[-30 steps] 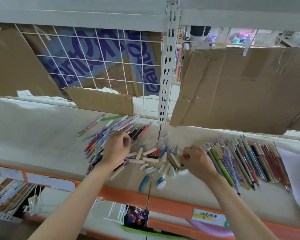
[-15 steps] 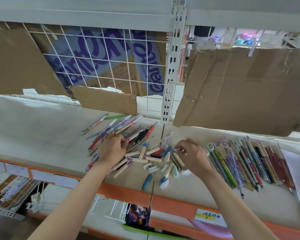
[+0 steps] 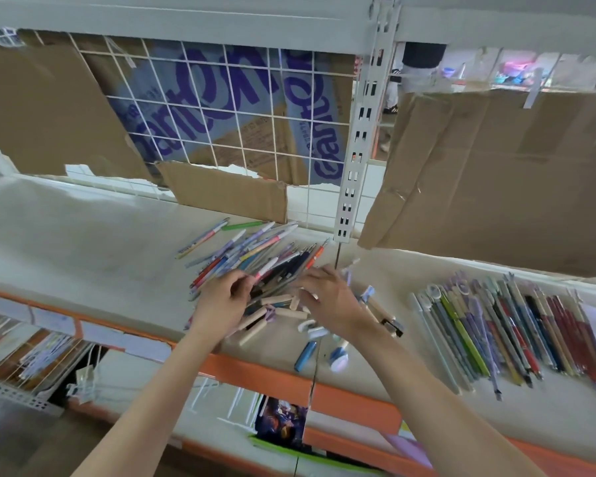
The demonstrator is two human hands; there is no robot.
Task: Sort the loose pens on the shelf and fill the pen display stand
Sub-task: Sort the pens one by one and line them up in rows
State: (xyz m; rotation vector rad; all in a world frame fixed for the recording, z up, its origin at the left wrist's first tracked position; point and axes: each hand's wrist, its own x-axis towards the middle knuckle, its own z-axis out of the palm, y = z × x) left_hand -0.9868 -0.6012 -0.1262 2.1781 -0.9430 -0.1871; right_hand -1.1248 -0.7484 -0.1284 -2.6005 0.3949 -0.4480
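Right hand [image 3: 327, 297] has shifted left; both hands' curled fingers [image 3: 241, 282] touch the loose pens [image 3: 255, 256].

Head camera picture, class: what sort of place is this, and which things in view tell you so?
Probably a stationery shop aisle: white metal shelving with an orange front edge, a white paper price label on that edge, and loose pens in a mixed heap beside a sorted row of pens.

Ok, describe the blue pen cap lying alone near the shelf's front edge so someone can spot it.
Start at the orange shelf edge below the right hand. Just behind it lies the blue cap, short and stubby, tilted, left of a white-and-lilac round piece. It is solid blue; the nearby caps are wooden-coloured.
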